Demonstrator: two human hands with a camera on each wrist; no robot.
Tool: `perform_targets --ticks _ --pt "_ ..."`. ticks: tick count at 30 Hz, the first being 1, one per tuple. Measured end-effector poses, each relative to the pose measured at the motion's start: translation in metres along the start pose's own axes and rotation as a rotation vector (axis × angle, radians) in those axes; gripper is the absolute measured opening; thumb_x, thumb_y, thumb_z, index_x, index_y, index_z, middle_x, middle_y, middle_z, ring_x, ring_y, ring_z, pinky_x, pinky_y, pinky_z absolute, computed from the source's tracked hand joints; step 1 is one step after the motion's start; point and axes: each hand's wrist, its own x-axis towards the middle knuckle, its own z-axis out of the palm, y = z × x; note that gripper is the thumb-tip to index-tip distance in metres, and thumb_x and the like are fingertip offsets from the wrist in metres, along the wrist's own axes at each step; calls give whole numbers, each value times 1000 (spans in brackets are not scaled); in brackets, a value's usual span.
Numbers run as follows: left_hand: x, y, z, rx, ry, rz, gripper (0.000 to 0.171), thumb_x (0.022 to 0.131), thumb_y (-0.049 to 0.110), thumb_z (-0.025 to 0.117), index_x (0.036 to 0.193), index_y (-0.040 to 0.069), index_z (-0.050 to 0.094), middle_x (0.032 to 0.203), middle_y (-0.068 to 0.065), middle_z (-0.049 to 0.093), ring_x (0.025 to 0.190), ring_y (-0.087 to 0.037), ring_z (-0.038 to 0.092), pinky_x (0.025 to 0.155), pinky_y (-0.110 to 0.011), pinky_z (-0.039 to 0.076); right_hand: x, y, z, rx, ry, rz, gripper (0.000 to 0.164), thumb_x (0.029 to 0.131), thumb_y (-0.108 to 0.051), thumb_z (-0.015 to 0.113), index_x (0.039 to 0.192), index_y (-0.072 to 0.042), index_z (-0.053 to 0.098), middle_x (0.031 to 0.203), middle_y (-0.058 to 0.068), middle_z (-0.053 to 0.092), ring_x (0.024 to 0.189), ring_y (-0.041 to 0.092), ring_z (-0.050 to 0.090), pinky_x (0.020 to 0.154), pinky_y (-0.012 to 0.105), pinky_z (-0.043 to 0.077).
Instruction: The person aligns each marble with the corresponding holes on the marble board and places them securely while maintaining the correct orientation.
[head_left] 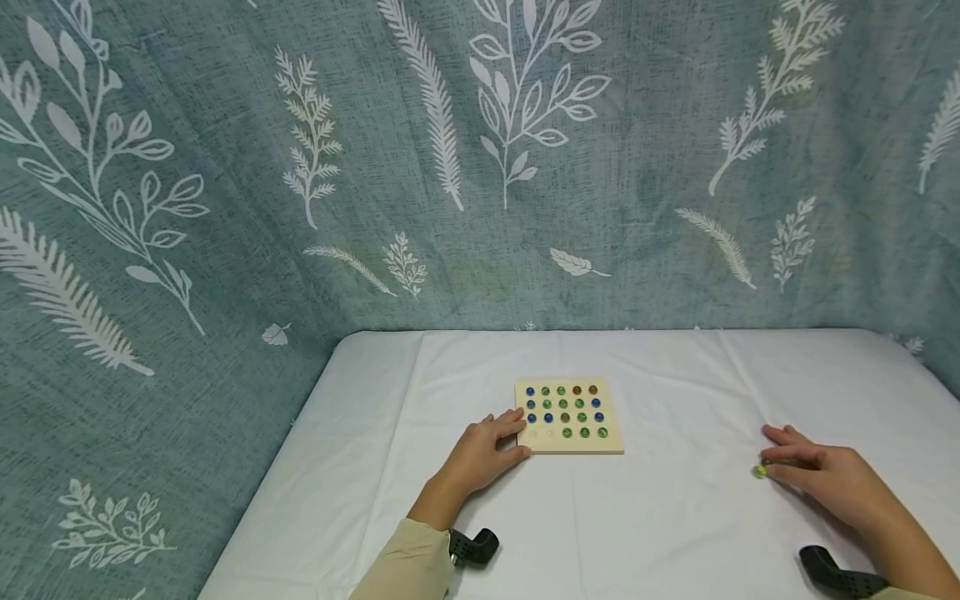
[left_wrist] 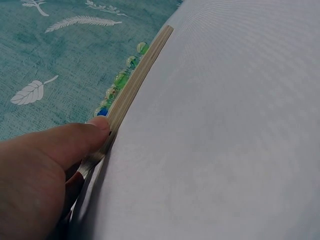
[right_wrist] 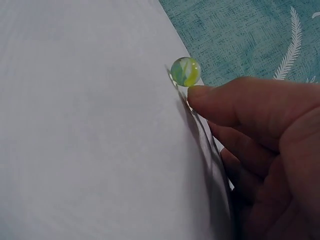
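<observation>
A pale wooden board [head_left: 571, 443] lies flat on the white-covered table, with rows of coloured glass marbles [head_left: 563, 404] in its hollows. Two hollows at its front left hold no marble. My left hand [head_left: 487, 446] holds the board's left side, its thumb at the near corner; the left wrist view shows the thumb [left_wrist: 95, 132] against the wooden edge. Well to the right, my right hand [head_left: 821, 475] has a clear marble with yellow-green swirls [right_wrist: 185, 71] at the tips of thumb and index finger, just above or on the cloth. The index fingertip is hidden in the right wrist view.
White cloth [head_left: 660, 508] covers the table, with light creases. A teal curtain [head_left: 480, 250] with white leaf prints hangs behind it and along the left side. Black wrist devices [head_left: 476, 546] are strapped to both wrists.
</observation>
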Motion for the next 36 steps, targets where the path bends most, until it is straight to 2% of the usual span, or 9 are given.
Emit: perform_targets --ticks 5,7,11,12,16,22,32,34,36 --pt "0 -2 0 13 6 5 51 90 36 72 136 16 62 147 9 50 141 -28 42 120 -44 33 1 -3 -1 0 0 -4 64 88 -53 68 119 2 69 154 15 27 148 43 7 113 73 12" --pt "0 -2 0 9 7 6 51 90 36 72 136 16 61 148 9 50 141 -28 42 120 -43 32 1 -4 -1 -4 7 -8 63 88 -51 68 119 3 69 153 20 27 148 43 7 113 73 12" --pt "0 -2 0 -2 4 11 52 90 35 72 136 15 61 148 9 49 141 -25 42 121 -42 31 1 -5 0 1 12 -15 62 89 -51 67 119 3 69 153 20 27 149 41 4 114 73 11" --pt "0 -2 0 -3 3 11 51 90 35 72 136 15 61 148 9 49 141 -25 42 121 -42 31 0 -4 0 5 15 -17 61 89 -51 68 118 3 69 153 19 27 150 34 3 114 72 11" --pt "0 -3 0 7 -5 20 51 91 35 71 137 14 61 148 7 49 141 -27 42 121 -43 32 0 -3 2 24 9 -14 64 88 -53 68 119 2 69 154 13 27 151 31 1 115 72 9" --pt "0 -4 0 3 -7 33 51 91 34 71 137 13 60 148 5 49 142 -28 41 121 -43 32 1 -2 4 14 13 -6 68 86 -56 69 119 3 69 153 19 26 148 42 4 114 73 10" --pt "0 -5 1 -4 -8 23 52 91 36 70 137 15 60 149 7 48 142 -27 41 121 -45 31 1 -1 4 -7 20 -11 67 88 -57 65 118 3 69 153 23 27 148 43 4 112 74 11" --pt "0 -5 1 -1 -10 21 52 91 35 70 137 15 60 149 7 48 142 -26 41 121 -44 31 0 0 4 -16 33 -17 66 89 -57 64 118 2 69 153 20 29 149 38 6 112 73 13" --pt "1 -4 2 2 -14 20 51 91 35 70 137 15 60 149 8 48 142 -27 40 121 -44 31 -1 2 5 -17 60 -24 65 90 -57 63 118 1 70 153 5 33 151 13 7 113 71 16"
